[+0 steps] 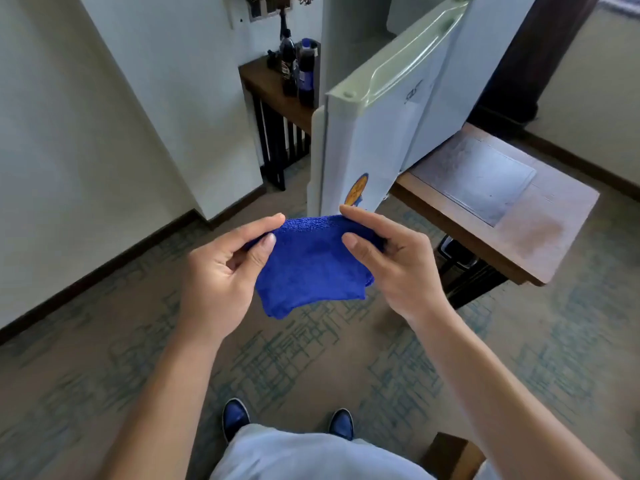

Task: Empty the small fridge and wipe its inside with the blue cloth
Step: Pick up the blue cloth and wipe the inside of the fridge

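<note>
A folded blue cloth (308, 265) hangs between my hands at waist height above the carpet. My left hand (221, 268) pinches its left edge between thumb and forefinger. My right hand (391, 261) pinches its right edge the same way. Just beyond the cloth stands the small white fridge (429, 109) on a low wooden table (540, 244). Its door (367, 140) is swung open towards me, edge on, with a round orange sticker low on it. The fridge's inside is hidden behind the door.
A dark wooden side table (273, 88) at the back carries several dark drink bottles (304, 71). White walls with dark skirting run along the left. Patterned carpet covers the floor; my blue shoes (235, 415) show below. A wooden corner (453, 452) sits by my right leg.
</note>
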### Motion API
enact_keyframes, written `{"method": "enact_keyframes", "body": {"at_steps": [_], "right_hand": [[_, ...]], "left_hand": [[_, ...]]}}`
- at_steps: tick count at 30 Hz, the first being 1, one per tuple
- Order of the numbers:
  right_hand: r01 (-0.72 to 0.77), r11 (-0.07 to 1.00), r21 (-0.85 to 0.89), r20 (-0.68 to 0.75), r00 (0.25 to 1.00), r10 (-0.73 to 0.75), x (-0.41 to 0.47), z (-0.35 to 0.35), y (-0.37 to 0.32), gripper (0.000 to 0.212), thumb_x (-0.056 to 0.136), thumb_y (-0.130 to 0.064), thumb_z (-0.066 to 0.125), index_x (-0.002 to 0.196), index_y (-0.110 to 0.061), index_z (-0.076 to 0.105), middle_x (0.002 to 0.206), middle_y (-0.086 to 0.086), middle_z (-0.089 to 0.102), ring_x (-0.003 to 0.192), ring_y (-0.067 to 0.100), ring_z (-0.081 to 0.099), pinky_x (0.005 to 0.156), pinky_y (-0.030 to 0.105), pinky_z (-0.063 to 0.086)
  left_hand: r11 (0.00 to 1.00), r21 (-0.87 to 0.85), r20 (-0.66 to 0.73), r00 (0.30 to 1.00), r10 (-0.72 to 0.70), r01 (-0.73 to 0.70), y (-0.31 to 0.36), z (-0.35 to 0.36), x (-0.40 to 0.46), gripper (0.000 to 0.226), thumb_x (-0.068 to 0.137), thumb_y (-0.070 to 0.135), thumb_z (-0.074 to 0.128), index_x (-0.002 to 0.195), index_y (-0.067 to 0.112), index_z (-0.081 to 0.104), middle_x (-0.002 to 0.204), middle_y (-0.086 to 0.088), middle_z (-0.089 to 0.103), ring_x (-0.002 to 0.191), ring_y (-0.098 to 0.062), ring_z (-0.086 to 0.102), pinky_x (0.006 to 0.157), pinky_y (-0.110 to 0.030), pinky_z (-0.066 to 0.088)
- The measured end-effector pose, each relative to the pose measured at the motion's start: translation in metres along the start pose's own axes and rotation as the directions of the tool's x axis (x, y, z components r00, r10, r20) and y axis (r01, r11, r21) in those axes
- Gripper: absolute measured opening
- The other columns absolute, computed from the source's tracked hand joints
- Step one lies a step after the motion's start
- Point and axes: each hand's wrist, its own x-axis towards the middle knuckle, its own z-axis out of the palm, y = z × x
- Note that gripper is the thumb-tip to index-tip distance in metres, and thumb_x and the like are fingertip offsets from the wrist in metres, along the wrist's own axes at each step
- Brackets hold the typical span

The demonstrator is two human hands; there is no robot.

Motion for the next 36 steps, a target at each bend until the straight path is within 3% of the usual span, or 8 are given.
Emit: {"method": "enact_keyframes", "body": {"at_steps": [3,8,19,23,24,28,33,36], "right_hand": [[0.009,1.000,-0.025,0.052,0.999,-0.008,0.010,0.041,-0.001,0.035,0.095,-0.021,0.071,0.124,-0.042,0.073,0.123,-0.010,0.076,0.125,0.015,0.067,0.109,0.052,0.052],[0.040,0.996,-0.078,0.056,0.998,-0.035,0.025,0.124,0.001,0.033,0.100,-0.009,0.067,0.125,-0.029,0.074,0.123,-0.012,0.075,0.125,0.007,0.065,0.111,0.043,0.051],[0.106,0.975,-0.195,0.057,0.994,-0.097,0.045,0.274,-0.007,0.028,0.100,-0.007,0.066,0.118,-0.025,0.077,0.112,-0.017,0.077,0.110,0.003,0.070,0.091,0.024,0.052],[0.127,0.970,-0.207,0.070,0.991,-0.115,0.061,0.303,-0.008,0.025,0.100,-0.009,0.066,0.119,-0.022,0.078,0.108,-0.013,0.078,0.101,0.000,0.069,0.086,0.020,0.048],[0.131,0.969,-0.209,0.073,0.990,-0.118,0.066,0.309,-0.008,0.025,0.100,-0.009,0.067,0.118,-0.022,0.078,0.107,-0.014,0.078,0.100,0.000,0.069,0.085,0.020,0.048],[0.121,0.972,-0.203,0.071,0.992,-0.109,0.087,0.325,-0.002,0.026,0.100,-0.010,0.067,0.116,-0.026,0.078,0.106,-0.016,0.078,0.100,0.000,0.070,0.086,0.023,0.049],[0.102,0.981,-0.163,0.084,0.992,-0.089,0.123,0.336,0.010,0.024,0.100,-0.011,0.067,0.115,-0.027,0.079,0.107,-0.014,0.079,0.103,0.011,0.072,0.089,0.040,0.058],[0.112,0.979,-0.169,0.079,0.992,-0.100,0.151,0.339,0.018,0.024,0.099,-0.011,0.069,0.110,-0.030,0.079,0.101,-0.016,0.078,0.098,0.010,0.072,0.086,0.039,0.057]], "left_hand": [[1.000,0.008,-0.025,1.000,-0.002,0.003,-0.007,-0.041,0.003,0.027,0.099,0.009,0.065,0.112,0.031,0.073,0.116,0.028,0.072,0.107,0.008,0.068,0.091,-0.008,0.048],[0.999,0.021,-0.042,0.998,-0.040,0.041,-0.031,-0.121,0.017,0.028,0.099,0.012,0.066,0.110,0.037,0.074,0.108,0.030,0.075,0.101,0.009,0.068,0.090,-0.008,0.047],[0.992,0.118,-0.020,0.999,-0.030,0.032,-0.077,-0.271,0.044,0.032,0.101,0.017,0.065,0.121,0.042,0.069,0.115,0.030,0.073,0.105,0.000,0.071,0.095,-0.017,0.053],[0.986,0.162,-0.061,0.998,-0.019,0.028,-0.092,-0.299,0.052,0.030,0.100,0.021,0.067,0.109,0.049,0.070,0.099,0.002,0.076,0.085,-0.037,0.067,0.078,-0.036,0.056],[0.986,0.164,-0.063,0.998,-0.018,0.028,-0.095,-0.305,0.056,0.029,0.100,0.021,0.067,0.108,0.049,0.071,0.097,-0.001,0.075,0.084,-0.041,0.066,0.077,-0.037,0.056],[0.988,0.151,-0.052,0.998,-0.029,0.036,-0.103,-0.319,0.073,0.027,0.100,0.019,0.066,0.107,0.045,0.072,0.100,0.005,0.076,0.089,-0.029,0.070,0.086,-0.038,0.057],[0.986,0.156,-0.043,0.998,-0.044,0.051,-0.115,-0.329,0.109,0.027,0.100,0.019,0.067,0.107,0.044,0.073,0.102,0.019,0.077,0.093,-0.008,0.072,0.087,-0.021,0.056],[0.986,0.145,-0.036,0.997,-0.073,0.077,-0.124,-0.328,0.136,0.027,0.100,0.018,0.066,0.107,0.043,0.073,0.103,0.021,0.077,0.095,-0.004,0.072,0.085,-0.017,0.054]]}}
